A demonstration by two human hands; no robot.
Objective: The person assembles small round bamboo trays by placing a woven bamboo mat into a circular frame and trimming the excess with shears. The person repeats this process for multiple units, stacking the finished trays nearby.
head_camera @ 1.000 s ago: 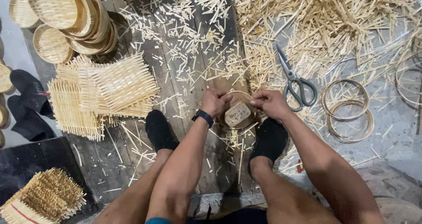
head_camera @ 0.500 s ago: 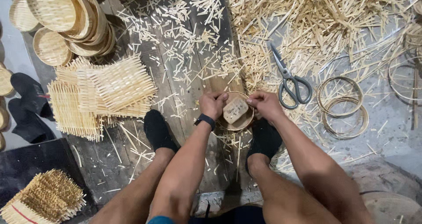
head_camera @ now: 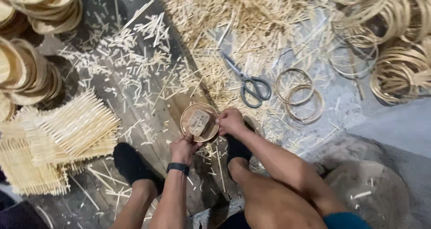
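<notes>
Left hand (head_camera: 183,149): grips the near rim of a small round bamboo tray (head_camera: 200,122), fingers curled on its edge.
Right hand (head_camera: 230,121): clenched on the tray's right rim.
Tray: on the dark wooden plank (head_camera: 148,99) on the floor, between the person's two feet, a small woven pad lying in it.
Wrist: a black band (head_camera: 178,168) on the left arm.
Scissors (head_camera: 251,83): lying just beyond the right hand, among bamboo offcuts.
Hoops (head_camera: 300,94): thin bamboo rings right of the scissors.
Woven mats (head_camera: 67,134): stacked at left.
Finished trays (head_camera: 27,72): piled at far left.
</notes>
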